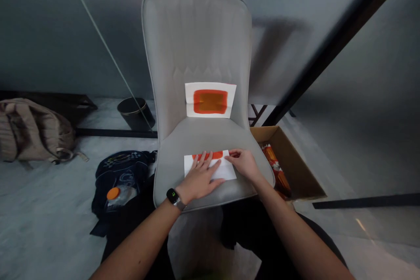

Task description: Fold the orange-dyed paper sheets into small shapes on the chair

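A grey chair [197,30] is facing the person and serving as the landmark. On the front of the chair's seat, a white paper [230,172] is lying flat, showing an orange-red band along the edge nearer the chair's backrest. The left hand [202,178], wearing a watch [173,195] at the wrist, is resting palm down on this paper, its fingers spreading loosely and grasping nothing. The right hand [245,162] is pinching the paper's far right corner between its fingers. Where the chair's seat is meeting its backrest, a printed sheet [210,101] is leaning upright, displaying an orange-red frame around a brownish rectangle. Right of the chair, a cardboard box [302,175] is holding red-orange packets [277,170]. Left of the chair, a dark blue bag [124,164] is sitting on the floor [49,218], with an orange-capped bottle [113,193] showing at its near side.
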`<state>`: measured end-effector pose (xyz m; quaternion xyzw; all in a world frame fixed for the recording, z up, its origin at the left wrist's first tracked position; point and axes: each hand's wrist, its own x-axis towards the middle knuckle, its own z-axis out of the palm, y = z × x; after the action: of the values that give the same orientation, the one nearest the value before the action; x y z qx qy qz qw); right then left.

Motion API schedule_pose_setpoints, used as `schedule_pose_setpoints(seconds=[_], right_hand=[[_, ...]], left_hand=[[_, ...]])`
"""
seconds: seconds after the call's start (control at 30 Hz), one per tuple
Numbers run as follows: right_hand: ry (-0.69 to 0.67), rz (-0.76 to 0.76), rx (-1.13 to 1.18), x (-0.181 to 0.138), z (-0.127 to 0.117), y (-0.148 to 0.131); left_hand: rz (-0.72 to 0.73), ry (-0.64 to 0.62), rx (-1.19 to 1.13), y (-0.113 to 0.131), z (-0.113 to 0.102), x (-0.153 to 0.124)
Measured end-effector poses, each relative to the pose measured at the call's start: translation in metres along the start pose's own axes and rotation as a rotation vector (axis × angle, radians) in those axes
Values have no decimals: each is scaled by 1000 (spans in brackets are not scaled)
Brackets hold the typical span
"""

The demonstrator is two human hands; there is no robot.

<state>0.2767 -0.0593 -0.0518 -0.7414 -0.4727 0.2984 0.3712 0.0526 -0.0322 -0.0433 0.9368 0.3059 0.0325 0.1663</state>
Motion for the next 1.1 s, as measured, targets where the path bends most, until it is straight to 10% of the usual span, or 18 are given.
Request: schedule_pose_setpoints(seconds=[1.1], right_hand=[[-249,47,126,13,-21,-3]], left_hand=[[-82,123,80,20,12,7]])
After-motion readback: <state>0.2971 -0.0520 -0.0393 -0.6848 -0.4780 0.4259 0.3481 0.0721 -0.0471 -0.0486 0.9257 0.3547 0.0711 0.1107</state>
